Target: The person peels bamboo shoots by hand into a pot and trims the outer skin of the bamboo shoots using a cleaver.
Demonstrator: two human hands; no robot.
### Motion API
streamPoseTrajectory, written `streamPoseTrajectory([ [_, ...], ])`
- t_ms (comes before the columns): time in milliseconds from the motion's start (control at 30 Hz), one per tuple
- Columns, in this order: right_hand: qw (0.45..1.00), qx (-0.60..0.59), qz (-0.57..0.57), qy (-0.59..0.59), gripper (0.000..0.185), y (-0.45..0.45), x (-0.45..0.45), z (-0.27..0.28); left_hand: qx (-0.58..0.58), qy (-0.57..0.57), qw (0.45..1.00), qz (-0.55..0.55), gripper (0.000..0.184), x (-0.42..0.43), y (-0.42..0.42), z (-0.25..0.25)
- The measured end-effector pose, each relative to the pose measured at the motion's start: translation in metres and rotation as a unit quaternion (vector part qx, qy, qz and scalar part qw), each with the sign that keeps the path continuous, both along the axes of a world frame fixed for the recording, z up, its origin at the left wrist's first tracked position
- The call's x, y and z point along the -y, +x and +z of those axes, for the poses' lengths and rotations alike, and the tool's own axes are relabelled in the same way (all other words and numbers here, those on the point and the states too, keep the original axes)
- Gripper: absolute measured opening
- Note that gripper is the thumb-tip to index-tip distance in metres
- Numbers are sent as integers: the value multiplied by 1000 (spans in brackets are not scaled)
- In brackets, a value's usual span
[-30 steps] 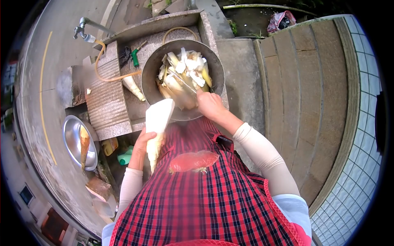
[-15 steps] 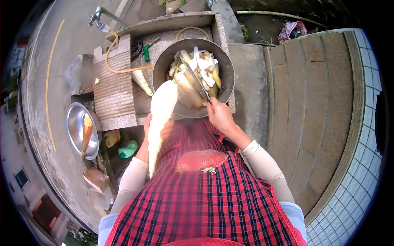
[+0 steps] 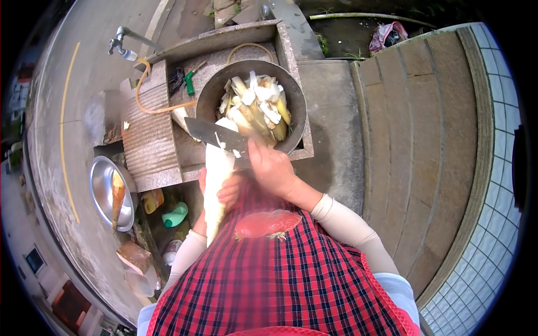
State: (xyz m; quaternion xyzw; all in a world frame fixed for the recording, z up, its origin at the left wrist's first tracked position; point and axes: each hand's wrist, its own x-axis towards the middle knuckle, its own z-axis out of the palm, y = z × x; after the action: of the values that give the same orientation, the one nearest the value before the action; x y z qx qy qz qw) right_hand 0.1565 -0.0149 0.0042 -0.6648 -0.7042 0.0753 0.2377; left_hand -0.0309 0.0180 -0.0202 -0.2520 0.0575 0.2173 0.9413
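My left hand [image 3: 228, 190] is wrapped round a long white peeled bamboo shoot [image 3: 216, 171], which stands nearly upright with its narrow end toward my apron. My right hand [image 3: 273, 172] grips a kitchen knife; its handle is hidden in my fingers. The wide dark blade [image 3: 210, 133] lies across the thick upper end of the shoot, with white bits stuck to it. Just beyond, a large metal pot [image 3: 209, 92] holds white chunks and yellowish husk pieces [image 3: 258, 109]. Another pale bamboo shoot [image 3: 182, 119] lies left of the pot, partly behind the blade.
The pot sits in a stone sink [image 3: 286, 47] with a ribbed washboard slab [image 3: 148, 131]. An orange hose [image 3: 147, 103] runs from a tap [image 3: 126, 53]. A green spray nozzle [image 3: 189, 84] lies behind. At left, a steel basin [image 3: 103, 207] holds a brown-tipped shoot [image 3: 118, 193].
My right hand has drawn the knife from over the pot toward me and left, across the shoot's top. The shoot's upper end now looks shorter, with a white piece just beyond the blade.
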Motion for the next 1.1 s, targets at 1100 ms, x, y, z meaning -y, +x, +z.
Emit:
streamPoseTrajectory([
  [1100, 478, -853, -106, -183, 40, 51, -16, 3, -629, 731, 212, -161, 97, -23, 24, 56],
])
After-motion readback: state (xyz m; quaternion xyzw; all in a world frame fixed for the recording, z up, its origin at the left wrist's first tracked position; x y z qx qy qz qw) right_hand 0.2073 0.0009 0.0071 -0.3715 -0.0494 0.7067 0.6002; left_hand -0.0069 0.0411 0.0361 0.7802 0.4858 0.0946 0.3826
